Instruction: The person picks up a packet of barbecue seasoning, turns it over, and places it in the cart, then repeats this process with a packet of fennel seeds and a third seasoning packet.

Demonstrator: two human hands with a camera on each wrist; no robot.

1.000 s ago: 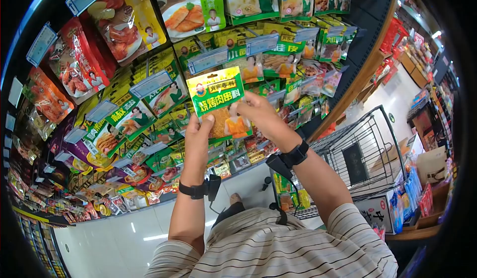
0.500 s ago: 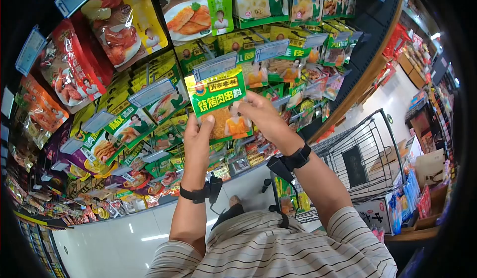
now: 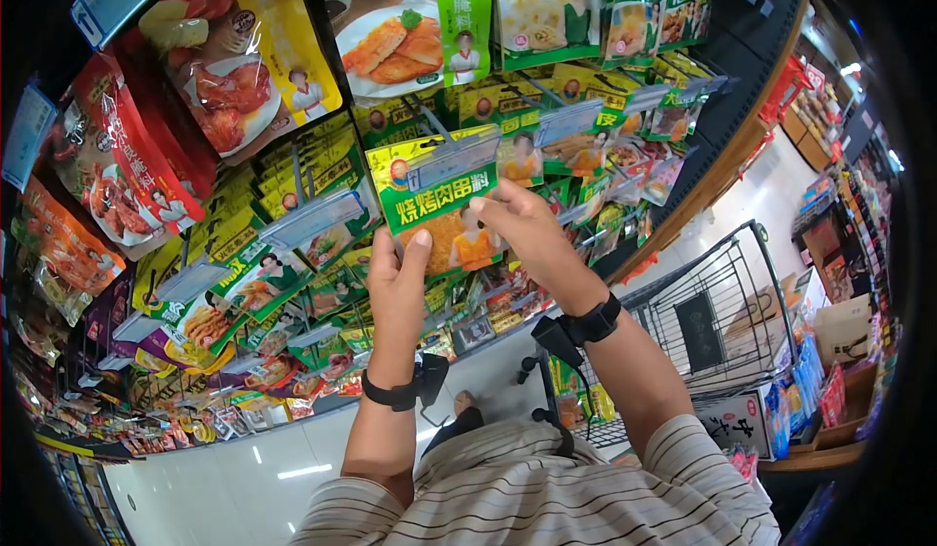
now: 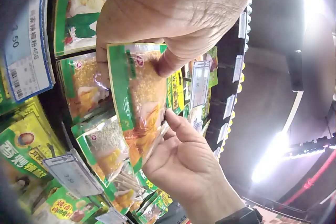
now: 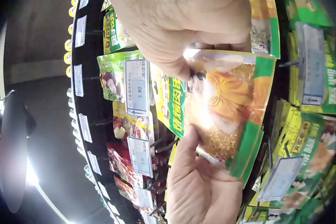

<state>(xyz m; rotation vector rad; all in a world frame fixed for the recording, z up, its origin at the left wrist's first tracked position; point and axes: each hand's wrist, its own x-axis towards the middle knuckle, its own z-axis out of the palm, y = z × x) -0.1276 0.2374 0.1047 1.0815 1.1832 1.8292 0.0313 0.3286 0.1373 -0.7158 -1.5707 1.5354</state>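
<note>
A flat seasoning packet (image 3: 449,239), yellow and green at the top with a golden-brown lower part, is held upright by both hands in the head view. My left hand (image 3: 398,273) pinches its lower left edge, thumb on the front. On the right edge, my right hand (image 3: 535,243) grips it with the thumb over the front. A pale blue price tag (image 3: 454,159) on a hook overlaps the packet's top, hiding its hanging hole. In the left wrist view, the packet (image 4: 144,95) stands before hanging packets; the right wrist view shows both thumbs on the packet's front (image 5: 226,103).
Hooks with several rows of seasoning packets (image 3: 259,297) and price tags surround the hands. Larger marinade bags (image 3: 244,58) hang above. A wire shopping cart (image 3: 722,312) stands at the right, beyond the wooden shelf edge (image 3: 673,209).
The price tag, at first behind the packet, now lies across its top in view. Both hands keep their grip. The shelf has shifted down and appears nearer in the head view.
</note>
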